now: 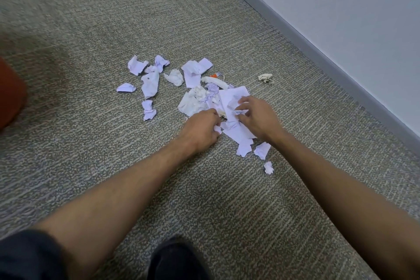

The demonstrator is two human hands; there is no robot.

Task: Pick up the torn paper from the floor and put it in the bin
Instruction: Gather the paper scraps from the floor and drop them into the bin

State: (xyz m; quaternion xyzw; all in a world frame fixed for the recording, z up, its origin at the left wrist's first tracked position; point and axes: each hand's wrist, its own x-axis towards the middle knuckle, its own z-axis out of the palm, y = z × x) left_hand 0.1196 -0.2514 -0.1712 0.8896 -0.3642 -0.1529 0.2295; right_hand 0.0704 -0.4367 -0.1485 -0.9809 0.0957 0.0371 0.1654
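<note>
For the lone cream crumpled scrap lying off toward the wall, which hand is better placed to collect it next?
Probably the right hand. It lies on the wall side of the paper pile, nearer the cream scrap. The left hand grips paper on the pile's other side and would have to cross over the right.

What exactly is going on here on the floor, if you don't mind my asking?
A person is gathering torn paper off the carpet. Both hands are in the main heap: the left hand grips a scrap, the right hand curls round a few pieces. Scattered scraps and a cream wad still lie around.
</note>
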